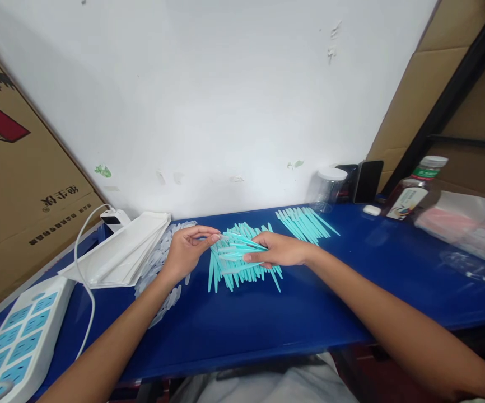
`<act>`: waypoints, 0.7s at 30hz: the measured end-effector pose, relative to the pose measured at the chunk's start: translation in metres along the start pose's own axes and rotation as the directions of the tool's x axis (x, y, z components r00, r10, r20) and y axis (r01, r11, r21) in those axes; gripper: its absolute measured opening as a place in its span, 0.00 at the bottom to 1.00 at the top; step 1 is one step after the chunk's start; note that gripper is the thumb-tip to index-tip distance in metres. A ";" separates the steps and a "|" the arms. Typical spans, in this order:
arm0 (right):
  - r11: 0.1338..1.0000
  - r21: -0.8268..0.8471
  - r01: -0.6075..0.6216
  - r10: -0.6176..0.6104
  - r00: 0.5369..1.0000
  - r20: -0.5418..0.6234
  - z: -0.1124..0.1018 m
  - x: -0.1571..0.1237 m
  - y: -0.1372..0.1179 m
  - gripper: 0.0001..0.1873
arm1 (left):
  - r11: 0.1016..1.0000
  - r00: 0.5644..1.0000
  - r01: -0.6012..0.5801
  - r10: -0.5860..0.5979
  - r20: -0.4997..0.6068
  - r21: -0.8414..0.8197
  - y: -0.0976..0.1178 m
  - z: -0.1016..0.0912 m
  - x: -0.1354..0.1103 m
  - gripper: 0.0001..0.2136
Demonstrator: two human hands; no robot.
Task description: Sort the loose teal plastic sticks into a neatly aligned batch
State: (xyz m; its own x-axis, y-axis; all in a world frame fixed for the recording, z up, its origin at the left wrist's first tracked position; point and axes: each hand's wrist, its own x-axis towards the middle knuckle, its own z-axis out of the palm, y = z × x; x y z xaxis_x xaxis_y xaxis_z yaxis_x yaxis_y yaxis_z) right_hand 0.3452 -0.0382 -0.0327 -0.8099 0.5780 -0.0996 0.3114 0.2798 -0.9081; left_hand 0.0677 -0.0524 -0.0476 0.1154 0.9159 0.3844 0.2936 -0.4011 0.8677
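My right hand (pixel 278 249) is closed around a fanned bunch of slim turquoise sticks (pixel 236 252), some with clear caps at their left ends. Thumb and forefinger of my left hand (pixel 190 249) pinch at the tip of one of these sticks, where a small clear cap seems to be; the fingers partly hide it. Below both hands lies a loose pile of turquoise sticks (pixel 229 280). Beside my left wrist is a heap of translucent caps (pixel 156 263), partly covered by the forearm. A neater row of turquoise sticks (pixel 305 224) rests beyond my right hand.
On the blue table (pixel 242 336), white packets (pixel 116 257), a power strip (pixel 19 336) and a white cable (pixel 77 252) lie left. A lidded jar (pixel 329 190), dark phone-like slabs (pixel 366 182), a bottle (pixel 414 187) and a clear bag (pixel 465 224) stand right.
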 end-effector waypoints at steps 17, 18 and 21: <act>0.998 0.058 -0.012 0.009 0.999 0.053 0.003 -0.002 -0.008 0.27 | 0.984 0.993 0.099 -0.090 0.071 -0.150 0.005 0.008 -0.005 0.13; 0.998 0.059 -0.008 0.004 0.998 0.057 0.004 -0.002 -0.009 0.27 | 0.978 0.990 0.128 -0.115 0.083 -0.165 0.004 0.009 -0.006 0.14; 0.998 0.061 -0.002 -0.002 0.998 0.058 0.004 -0.003 -0.009 0.26 | 0.957 0.974 0.211 -0.189 0.125 -0.201 0.004 0.011 -0.007 0.15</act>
State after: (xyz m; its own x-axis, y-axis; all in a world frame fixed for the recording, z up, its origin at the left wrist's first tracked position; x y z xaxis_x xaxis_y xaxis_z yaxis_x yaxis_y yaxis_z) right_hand 0.3425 -0.0455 -0.0260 -0.8378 0.5323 -0.1214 0.2822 0.2318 -0.9309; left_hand 0.0782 -0.0606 -0.0502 0.1756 0.9694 0.1714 0.1142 -0.1930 0.9745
